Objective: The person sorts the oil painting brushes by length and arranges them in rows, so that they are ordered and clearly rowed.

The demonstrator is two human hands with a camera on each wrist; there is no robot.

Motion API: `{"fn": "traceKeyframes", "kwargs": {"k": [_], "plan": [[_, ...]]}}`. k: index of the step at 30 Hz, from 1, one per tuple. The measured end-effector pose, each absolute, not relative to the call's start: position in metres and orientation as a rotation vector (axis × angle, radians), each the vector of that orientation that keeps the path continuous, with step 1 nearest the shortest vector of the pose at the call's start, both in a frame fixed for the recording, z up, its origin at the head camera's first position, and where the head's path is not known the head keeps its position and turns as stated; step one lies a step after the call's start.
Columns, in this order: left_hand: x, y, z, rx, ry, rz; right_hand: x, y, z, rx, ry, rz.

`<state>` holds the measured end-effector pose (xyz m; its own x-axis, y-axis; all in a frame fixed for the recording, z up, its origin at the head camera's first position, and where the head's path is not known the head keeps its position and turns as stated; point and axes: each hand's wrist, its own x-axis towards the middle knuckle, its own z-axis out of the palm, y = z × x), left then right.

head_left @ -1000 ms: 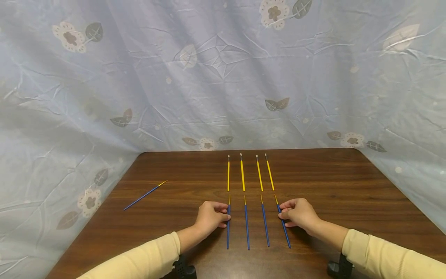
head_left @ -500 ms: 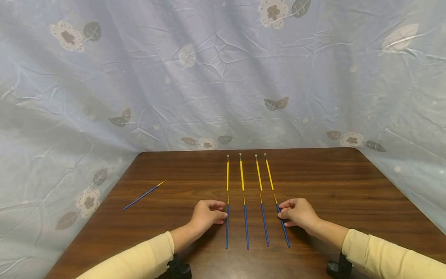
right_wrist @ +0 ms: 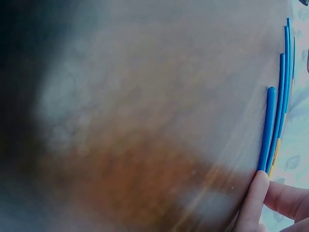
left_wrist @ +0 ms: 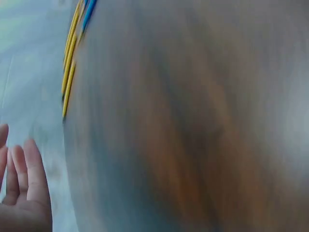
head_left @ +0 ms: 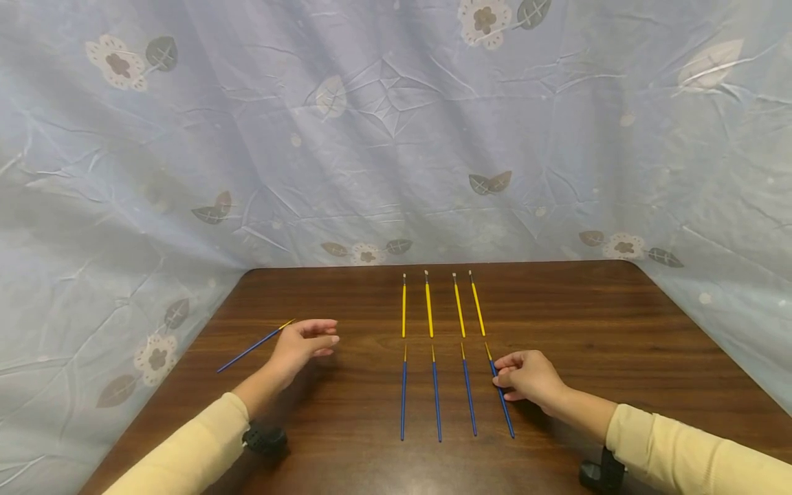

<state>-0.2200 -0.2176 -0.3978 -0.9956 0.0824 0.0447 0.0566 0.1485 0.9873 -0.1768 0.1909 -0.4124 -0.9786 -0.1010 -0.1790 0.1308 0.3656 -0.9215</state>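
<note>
In the head view my right hand (head_left: pixel 531 377) pinches the rightmost blue paintbrush (head_left: pixel 506 412), which lies slightly slanted on the table. Three more blue paintbrushes, one of them the leftmost blue brush (head_left: pixel 403 402), stretch beside it in a row, yellow tips pointing away. The right wrist view has a fingertip against the nearest blue handle (right_wrist: pixel 268 128). Over on the left, my left hand (head_left: pixel 300 349) is held with fingers extended and holds nothing. Its back overlaps the tip end of a lone blue paintbrush (head_left: pixel 250 348) lying diagonally there.
Behind the blue row lie several yellow paintbrushes (head_left: pixel 430 309) with pale bristles, near the far edge of the brown wooden table (head_left: pixel 588 309). A floral curtain (head_left: pixel 396 137) hangs around the table's back and sides. Black wrist devices (head_left: pixel 265 438) sit under both cuffs.
My left hand has let go of the leftmost blue paintbrush in the row and moved left and away, to the lone brush. The right hand stays at the rightmost one.
</note>
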Motion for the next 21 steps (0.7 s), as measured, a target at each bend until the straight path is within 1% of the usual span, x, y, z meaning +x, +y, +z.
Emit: {"fn": "traceKeyframes", "kwargs": {"k": [12,21], "plan": [[-0.241,-0.313,-0.393,0.211,2.601,1.780,-0.177,0.191,-0.411,0.031,2.409,-1.671],[-0.242,-0.357,-0.393,0.137,2.866,1.470,-0.177,0.192,-0.412,0.021,2.391,-1.684]]}}
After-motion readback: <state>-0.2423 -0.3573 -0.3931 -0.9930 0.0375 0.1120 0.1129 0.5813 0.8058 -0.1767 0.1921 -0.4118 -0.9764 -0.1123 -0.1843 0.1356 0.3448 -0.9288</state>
